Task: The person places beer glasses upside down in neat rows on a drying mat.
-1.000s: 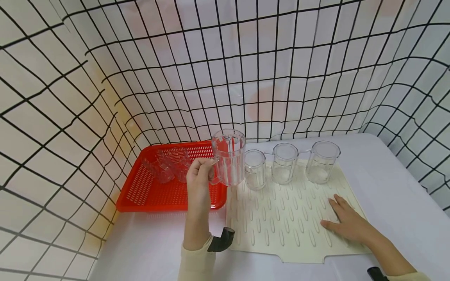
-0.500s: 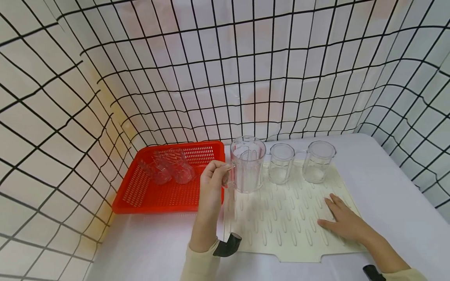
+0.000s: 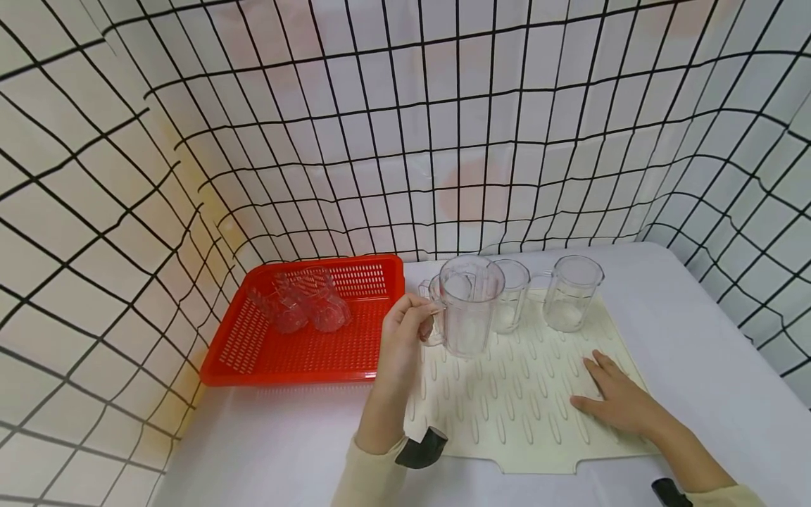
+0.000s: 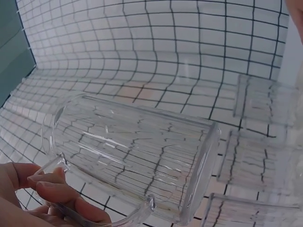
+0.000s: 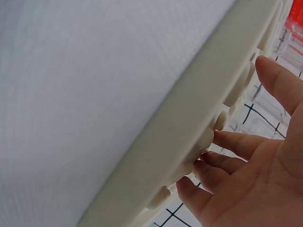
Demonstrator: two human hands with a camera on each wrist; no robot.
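Note:
My left hand (image 3: pixel 405 338) pinches the handle of a clear ribbed mug (image 3: pixel 469 317), which is upright over the back left of the cream drying mat (image 3: pixel 507 451). In the left wrist view, fingers and thumb curl round the handle of this mug (image 4: pixel 128 151). Two clear mugs, a middle one (image 3: pixel 512 303) and a right one (image 3: pixel 573 294), stand along the mat's back edge. A third is mostly hidden behind the held mug. My right hand (image 3: pixel 617 398) rests on the mat's right side, fingers spread; the right wrist view has its fingertips on the raised ridges.
Left of the mat sits a red plastic basket (image 3: pixel 304 366) with clear glassware (image 3: pixel 310 310) lying in it. A black wire grid (image 3: pixel 456 141) over white sheeting encloses the back and sides. White cloth (image 3: pixel 266 443) covers the table.
My left hand has carried the mug rightward and lower, from the basket's right edge to over the mat, now overlapping the standing mugs. The right hand stays on the mat.

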